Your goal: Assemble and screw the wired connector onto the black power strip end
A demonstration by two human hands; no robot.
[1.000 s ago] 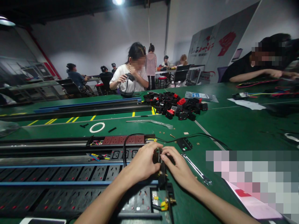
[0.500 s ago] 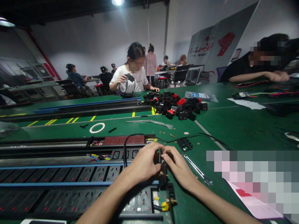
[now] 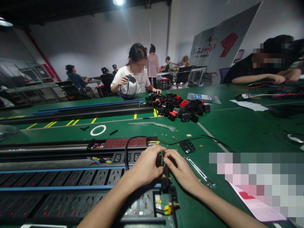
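A narrow black end plate (image 3: 165,182) stands upright at the right ends of the power strips, with brass bolts (image 3: 175,204) sticking out of it. From the left, my left hand (image 3: 148,164) grips the plate's upper part between thumb and fingers. My right hand (image 3: 180,166) is closed at the plate's right face, its thumb and fingertips pinched near the top. What sits under those fingertips is hidden. Below the hands, yellow-sleeved wires (image 3: 167,209) come out of the nearest socket strip (image 3: 95,204). A combination wrench (image 3: 199,171) lies just right of my right hand.
A blue-edged socket strip (image 3: 71,179) and a strip with brown sockets (image 3: 125,142) lie to the left. Behind are a black plate (image 3: 187,146) on a cable, a brass bolt (image 3: 175,138), a white ring (image 3: 98,130) and piled socket modules (image 3: 182,107). Co-workers sit across the table.
My right fingertips have shifted slightly along the plate, and a brass-coloured piece visible by them before is now covered. My left hand keeps its grip.
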